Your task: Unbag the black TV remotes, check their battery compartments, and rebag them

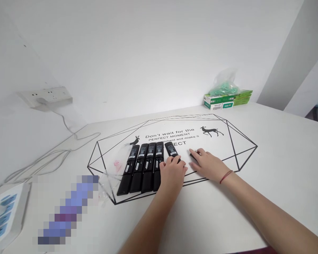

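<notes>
Several black remote controls (147, 164) lie face down side by side on the white table, their battery compartments uncovered. At the right end of the row, another black remote (171, 148) lies slightly apart, its lower part under my left hand (172, 170). The curled fingers of my left hand are closed on that remote. Right of it, my right hand (207, 163), with a red string round the wrist, pinches a small dark piece (195, 154), perhaps a battery cover, just above or on the tabletop.
A clear plastic bag (113, 169) lies left of the remotes. Green and white boxes (218, 100) with a plastic bag on top stand at the back right. A power strip (9, 215), cables (66, 151) and a pixelated item (69, 211) are at the left.
</notes>
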`<state>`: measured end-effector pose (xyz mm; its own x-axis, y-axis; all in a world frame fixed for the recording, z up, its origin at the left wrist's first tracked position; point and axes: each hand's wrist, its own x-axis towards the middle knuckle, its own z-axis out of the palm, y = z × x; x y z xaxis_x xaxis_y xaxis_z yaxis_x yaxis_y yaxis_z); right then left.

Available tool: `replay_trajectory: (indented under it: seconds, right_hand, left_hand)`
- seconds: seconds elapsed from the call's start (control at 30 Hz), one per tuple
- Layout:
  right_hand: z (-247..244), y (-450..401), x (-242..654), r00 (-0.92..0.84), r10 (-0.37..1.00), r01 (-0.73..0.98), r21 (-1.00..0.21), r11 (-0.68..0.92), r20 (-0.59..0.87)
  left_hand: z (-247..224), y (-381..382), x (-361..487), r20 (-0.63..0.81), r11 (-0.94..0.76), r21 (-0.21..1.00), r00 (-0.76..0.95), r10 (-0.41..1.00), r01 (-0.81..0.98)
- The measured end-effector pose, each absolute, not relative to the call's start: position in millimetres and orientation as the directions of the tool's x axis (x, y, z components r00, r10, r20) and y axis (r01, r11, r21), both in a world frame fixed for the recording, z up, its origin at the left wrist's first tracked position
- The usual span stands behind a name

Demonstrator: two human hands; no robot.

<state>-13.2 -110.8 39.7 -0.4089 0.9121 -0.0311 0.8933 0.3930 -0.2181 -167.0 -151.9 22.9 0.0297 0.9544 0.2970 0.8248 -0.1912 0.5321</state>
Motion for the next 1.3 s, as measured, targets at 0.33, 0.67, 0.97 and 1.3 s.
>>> replay_trajectory:
  seconds: [0.33, 0.67, 0.97, 1.3]
  right_hand:
    - [48.2, -126.1, -9.9, -0.606, 0.791, 0.733, -0.446, 0.514, -0.084]
    - [51.5, -132.2, -11.7, -0.676, 0.728, 0.669, -0.507, 0.543, -0.111]
    - [46.7, -135.4, -18.7, -0.709, 0.705, 0.593, -0.519, 0.616, 0.026]
    - [35.4, -138.6, -32.0, -0.727, 0.66, 0.473, -0.558, 0.682, 0.189]
  left_hand:
    - [26.8, -151.9, -176.8, 0.249, -0.131, 0.558, -0.015, 0.968, 0.82]
    - [36.2, -152.7, -180.9, 0.158, -0.085, 0.256, 0.045, 0.986, 0.963]
    - [44.2, -152.7, -186.3, 0.123, -0.109, 0.193, 0.086, 0.989, 0.975]
    - [51.0, -133.0, -211.1, 0.335, -0.037, 0.438, -0.125, 0.934, 0.898]
